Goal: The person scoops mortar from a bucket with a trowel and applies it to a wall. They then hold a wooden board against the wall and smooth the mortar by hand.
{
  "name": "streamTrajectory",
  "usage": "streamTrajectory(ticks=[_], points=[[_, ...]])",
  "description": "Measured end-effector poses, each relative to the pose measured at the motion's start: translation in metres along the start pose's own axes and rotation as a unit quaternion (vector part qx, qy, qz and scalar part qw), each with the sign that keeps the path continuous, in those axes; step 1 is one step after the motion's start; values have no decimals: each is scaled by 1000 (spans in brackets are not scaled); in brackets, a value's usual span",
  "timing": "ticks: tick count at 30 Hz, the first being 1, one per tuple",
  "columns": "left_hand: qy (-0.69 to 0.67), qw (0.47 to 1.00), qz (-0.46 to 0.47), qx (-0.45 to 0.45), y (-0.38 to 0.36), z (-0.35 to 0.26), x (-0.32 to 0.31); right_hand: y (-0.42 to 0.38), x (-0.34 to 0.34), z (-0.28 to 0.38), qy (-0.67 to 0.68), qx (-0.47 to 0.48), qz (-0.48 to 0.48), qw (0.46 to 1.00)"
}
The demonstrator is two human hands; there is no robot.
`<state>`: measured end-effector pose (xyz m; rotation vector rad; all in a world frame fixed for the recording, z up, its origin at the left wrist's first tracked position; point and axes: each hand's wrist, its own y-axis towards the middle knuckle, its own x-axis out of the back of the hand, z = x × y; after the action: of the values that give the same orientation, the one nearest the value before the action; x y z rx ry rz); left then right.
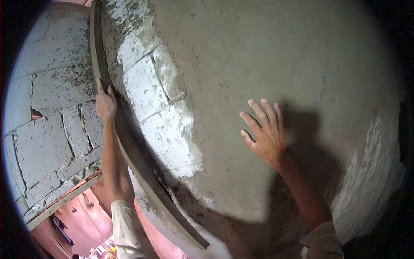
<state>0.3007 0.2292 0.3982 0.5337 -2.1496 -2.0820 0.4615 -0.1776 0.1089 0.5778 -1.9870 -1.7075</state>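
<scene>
A long straight-edged board, bowed by the lens, runs from the top left down to the lower middle along the wall's edge. My left hand grips it in its upper part, with the index finger pointing up along it. My right hand is raised in front of the plastered wall, fingers spread and nothing in it; whether it touches the plaster I cannot tell. Bare white blocks show between the board and the grey plaster.
Grey block masonry stands on the left, above an opening with a pinkish room and scattered items at the bottom. A paler, streaky patch marks the wall at the right.
</scene>
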Motion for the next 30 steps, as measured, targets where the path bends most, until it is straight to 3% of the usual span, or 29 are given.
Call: streamTrajectory(ticks=[6,10,12,17,22,27,29,30], points=[[91,995,10,47,-27,2,5,-4,-3,-1,-6,1,-11,1000],[15,1000,-18,12,-101,14,26,-4,-2,0,22,-5,-24,999],[36,996,16,83,-146,17,39,-4,-2,0,23,0,-29,999],[42,998,-31,28,-239,38,51,-3,-3,2,35,-7,-50,998],[18,992,64,106,-327,52,73,-3,1,6,7,-18,-10,1000],[12,987,86,135,-375,68,75,-2,4,5,-14,5,-30,999],[-52,993,62,88,-383,74,78,1,5,6,0,10,-47,999],[-69,989,70,110,-388,74,82,-1,2,9,12,13,-25,1000]])
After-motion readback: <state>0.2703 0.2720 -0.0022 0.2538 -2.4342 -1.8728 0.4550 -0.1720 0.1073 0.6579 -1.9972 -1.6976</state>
